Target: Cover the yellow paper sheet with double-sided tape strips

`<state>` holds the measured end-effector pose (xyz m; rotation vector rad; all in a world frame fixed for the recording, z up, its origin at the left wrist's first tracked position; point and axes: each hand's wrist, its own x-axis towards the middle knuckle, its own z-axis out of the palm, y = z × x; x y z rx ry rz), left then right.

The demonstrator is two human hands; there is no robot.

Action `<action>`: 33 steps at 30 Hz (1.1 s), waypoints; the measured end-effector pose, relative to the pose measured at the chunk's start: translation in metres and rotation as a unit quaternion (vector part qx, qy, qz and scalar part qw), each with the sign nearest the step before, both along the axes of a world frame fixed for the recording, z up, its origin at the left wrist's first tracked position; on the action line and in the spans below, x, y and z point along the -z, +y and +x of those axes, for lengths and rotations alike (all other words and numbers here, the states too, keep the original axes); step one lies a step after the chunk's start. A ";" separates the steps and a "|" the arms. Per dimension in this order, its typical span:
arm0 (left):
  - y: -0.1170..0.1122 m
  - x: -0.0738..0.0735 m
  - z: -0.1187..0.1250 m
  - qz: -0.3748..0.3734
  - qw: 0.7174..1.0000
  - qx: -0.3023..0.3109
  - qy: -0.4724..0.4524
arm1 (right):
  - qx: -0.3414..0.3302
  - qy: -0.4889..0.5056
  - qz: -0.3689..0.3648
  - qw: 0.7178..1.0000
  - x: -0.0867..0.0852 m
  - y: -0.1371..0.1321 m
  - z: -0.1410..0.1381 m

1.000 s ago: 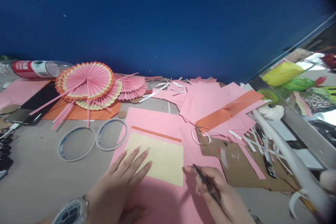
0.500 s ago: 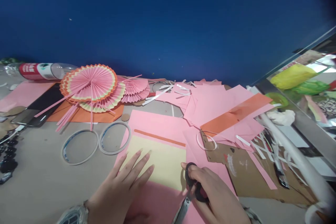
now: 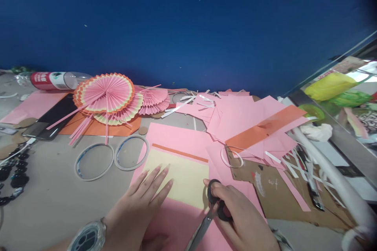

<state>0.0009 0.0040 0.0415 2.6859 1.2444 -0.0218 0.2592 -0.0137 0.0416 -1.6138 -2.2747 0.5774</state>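
My left hand (image 3: 149,200) lies flat with fingers spread on a pale yellow paper (image 3: 184,178). That paper rests on a pink sheet (image 3: 176,135), and an orange strip (image 3: 179,153) runs along its upper edge. In my right hand (image 3: 237,211) are scissors (image 3: 203,227) with black handles, my fingers through the loops. Their blades point down toward the bottom of the view, over the pink paper; the tips are cut off by the frame edge. My right thumb sits beside the right edge of the yellow paper.
Two rolls of tape (image 3: 94,162) lie left of the pink sheet. Pleated paper fans (image 3: 106,94), a black phone (image 3: 53,119) and a bottle (image 3: 53,81) stand behind them. Pink paper scraps (image 3: 235,119) pile up at right, near cardboard (image 3: 279,196) and a cutter (image 3: 315,196).
The view has shifted slightly, so things at left appear further right. The scissors have tilted a little, their blades swinging left. My left hand stays flat on the yellow paper.
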 end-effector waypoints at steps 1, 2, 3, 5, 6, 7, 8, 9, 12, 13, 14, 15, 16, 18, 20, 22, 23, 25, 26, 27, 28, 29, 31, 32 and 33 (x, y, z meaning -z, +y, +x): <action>0.000 0.000 0.000 0.003 1.000 0.003 -0.005 | 0.008 0.005 -0.003 1.000 0.001 -0.001 0.001; 0.000 0.001 -0.001 0.006 1.000 0.005 -0.009 | 0.021 0.012 -0.006 1.000 0.001 -0.002 0.002; 0.000 0.002 -0.001 0.010 1.000 0.008 -0.013 | 0.039 0.021 -0.010 0.999 0.001 -0.002 0.005; 0.000 0.006 -0.002 0.023 1.000 0.011 -0.017 | 0.096 0.036 -0.022 0.995 -0.004 0.001 0.011; 0.000 0.009 -0.002 0.031 0.999 0.013 -0.017 | 0.123 0.039 -0.030 0.991 -0.008 0.004 0.014; 0.000 0.013 -0.003 0.043 0.999 0.016 -0.015 | 0.144 0.038 -0.041 0.988 -0.013 0.009 0.016; 0.000 0.017 -0.003 0.061 0.998 0.020 -0.010 | 0.155 0.033 -0.054 0.986 -0.019 0.016 0.017; 0.000 0.021 -0.002 0.085 0.996 0.029 -0.004 | 0.156 0.025 -0.061 0.986 -0.025 0.024 0.016; 0.001 0.031 0.002 0.180 0.983 0.042 0.020 | 0.124 -0.020 -0.038 0.991 -0.036 0.058 0.004; 0.002 0.033 0.005 0.203 0.978 0.031 0.026 | 0.097 -0.039 -0.031 0.994 -0.037 0.070 -0.002; 0.003 0.033 0.007 0.212 0.977 0.024 0.028 | 0.074 -0.069 -0.013 0.995 -0.036 0.083 -0.009; 0.005 0.031 0.010 0.204 0.978 0.032 0.026 | 0.063 -0.081 -0.005 0.995 -0.034 0.095 -0.016; 0.006 0.029 0.013 0.186 0.981 0.050 0.019 | 0.053 -0.089 0.001 0.995 -0.031 0.105 -0.023; 0.009 0.023 0.019 0.141 0.984 0.106 -0.003 | 0.038 -0.112 0.019 0.993 -0.027 0.121 -0.035; 0.011 0.020 0.024 0.115 0.983 0.140 -0.021 | 0.027 -0.140 0.039 0.989 -0.026 0.129 -0.044; 0.012 0.024 0.029 0.118 0.983 0.138 -0.026 | 0.020 -0.174 0.058 0.983 -0.030 0.132 -0.051; 0.012 0.028 0.031 0.131 0.982 0.130 -0.027 | 0.015 -0.190 0.067 0.979 -0.032 0.133 -0.054; 0.012 0.037 0.035 0.174 0.978 0.111 -0.024 | 0.003 -0.218 0.082 0.972 -0.037 0.140 -0.058; 0.011 0.041 0.036 0.194 0.975 0.105 -0.023 | -0.007 -0.229 0.088 0.969 -0.040 0.145 -0.060; 0.011 0.044 0.037 0.210 0.972 0.104 -0.022 | -0.021 -0.237 0.094 0.967 -0.041 0.152 -0.061; 0.011 0.046 0.038 0.220 0.969 0.106 -0.022 | -0.039 -0.242 0.100 0.964 -0.042 0.161 -0.063; 0.012 0.048 0.039 0.223 0.968 0.110 -0.023 | -0.059 -0.243 0.107 0.962 -0.042 0.170 -0.066; 0.012 0.048 0.039 0.223 0.968 0.116 -0.025 | -0.098 -0.234 0.119 0.960 -0.038 0.190 -0.071; 0.013 0.048 0.039 0.223 0.967 0.117 -0.027 | -0.113 -0.225 0.123 0.960 -0.035 0.200 -0.074; 0.013 0.047 0.038 0.222 0.967 0.118 -0.028 | -0.123 -0.215 0.125 0.961 -0.032 0.209 -0.077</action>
